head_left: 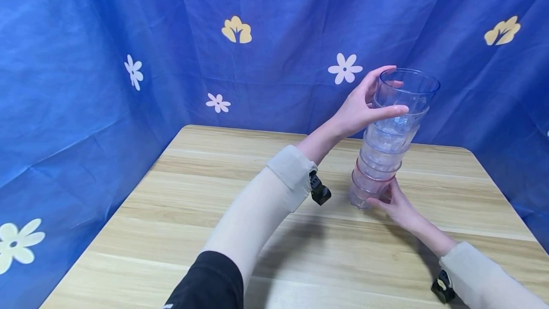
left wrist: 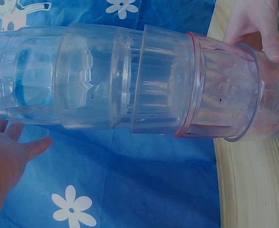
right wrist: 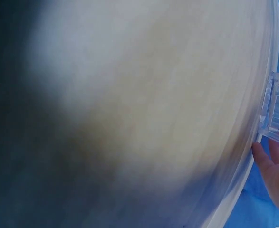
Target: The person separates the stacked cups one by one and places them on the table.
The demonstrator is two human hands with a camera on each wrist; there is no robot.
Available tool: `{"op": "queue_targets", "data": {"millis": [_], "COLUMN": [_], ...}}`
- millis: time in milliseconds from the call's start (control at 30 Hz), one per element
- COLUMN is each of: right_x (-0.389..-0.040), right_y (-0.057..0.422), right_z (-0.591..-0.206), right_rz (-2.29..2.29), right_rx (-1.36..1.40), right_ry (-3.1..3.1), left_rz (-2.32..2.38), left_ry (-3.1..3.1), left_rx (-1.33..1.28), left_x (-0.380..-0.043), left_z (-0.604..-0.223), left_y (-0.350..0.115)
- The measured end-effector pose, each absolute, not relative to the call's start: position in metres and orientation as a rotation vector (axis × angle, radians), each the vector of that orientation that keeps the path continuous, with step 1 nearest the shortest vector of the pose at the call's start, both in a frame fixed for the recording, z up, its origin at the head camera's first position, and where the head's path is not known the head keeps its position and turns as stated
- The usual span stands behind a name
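A tall stack of clear plastic cups (head_left: 383,144) stands on the table, leaning slightly right in the head view. A blue-rimmed cup (head_left: 409,82) tops it; lower down, one cup (left wrist: 225,90) has a red rim. My left hand (head_left: 364,101) is spread around the top cup, thumb stretched across its front. In the left wrist view a gap shows between the thumb (left wrist: 37,147) and the cups. With thumb and fingers on either side, my right hand (head_left: 401,206) holds the pinkish bottom cup (head_left: 366,194); its far fingers are hidden.
The wood-grain table (head_left: 193,194) ends just behind the stack. A blue curtain (head_left: 274,75) with white flowers hangs along the back and sides. Black wrist cameras (head_left: 319,190) sit on both pale sleeves. The tabletop fills most of the right wrist view, blurred.
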State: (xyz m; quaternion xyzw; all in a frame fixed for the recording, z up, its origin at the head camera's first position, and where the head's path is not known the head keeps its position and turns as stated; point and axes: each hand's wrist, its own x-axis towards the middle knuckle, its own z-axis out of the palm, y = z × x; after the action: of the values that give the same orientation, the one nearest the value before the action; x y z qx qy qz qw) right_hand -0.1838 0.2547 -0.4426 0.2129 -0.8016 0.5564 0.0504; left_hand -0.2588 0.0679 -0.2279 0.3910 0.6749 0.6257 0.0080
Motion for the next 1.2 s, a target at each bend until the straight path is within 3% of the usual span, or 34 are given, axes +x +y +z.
{"op": "queue_targets", "data": {"millis": [1200], "right_x": [-0.183], "right_y": [0.253], "right_z": [-0.442], "right_rz": [1.739], "right_rx": [0.656], "right_ry": [-2.425], "left_rz": [2.056], "left_ry": [2.183], "left_rx": [1.176], "left_x": [-0.255], "left_z": [-0.209], "left_y": [0.066]}}
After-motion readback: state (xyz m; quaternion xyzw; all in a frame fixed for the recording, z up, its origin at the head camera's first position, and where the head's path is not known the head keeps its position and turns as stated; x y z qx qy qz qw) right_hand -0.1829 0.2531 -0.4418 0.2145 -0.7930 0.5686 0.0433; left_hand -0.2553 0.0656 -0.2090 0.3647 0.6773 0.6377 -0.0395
